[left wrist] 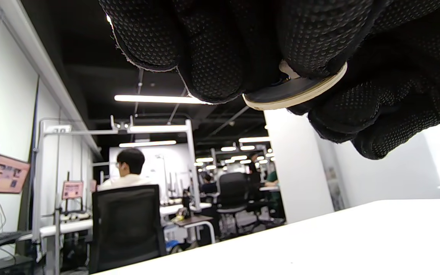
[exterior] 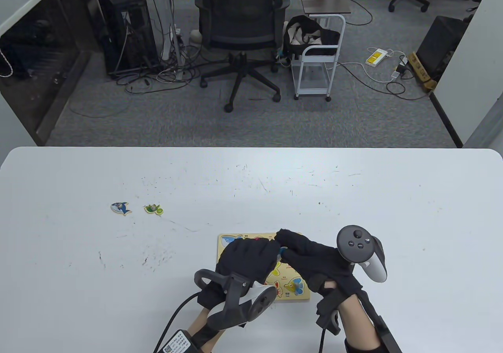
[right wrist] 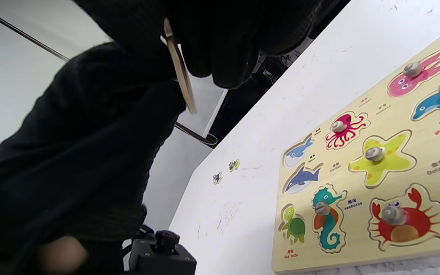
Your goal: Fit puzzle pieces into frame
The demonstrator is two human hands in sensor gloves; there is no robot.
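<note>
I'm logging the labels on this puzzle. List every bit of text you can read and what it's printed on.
"seahorse": on the puzzle board, beside the seahorse piece.
"Goldfish": on the board, right of the starfish piece.
"Sea Turtle": probably, small red print under the turtle picture.
Other red captions on the board: too blurred to read.

Your gloves (exterior: 251, 256) are black. On the pale yellow wooden board (right wrist: 430, 168) you see a yellow starfish (right wrist: 382, 158), red crab (right wrist: 409, 219), pink octopus (right wrist: 426, 72).

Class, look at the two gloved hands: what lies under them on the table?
Under the left hand and right hand lies the puzzle frame. They pinch a flat piece above it; its picture is hidden.
</note>
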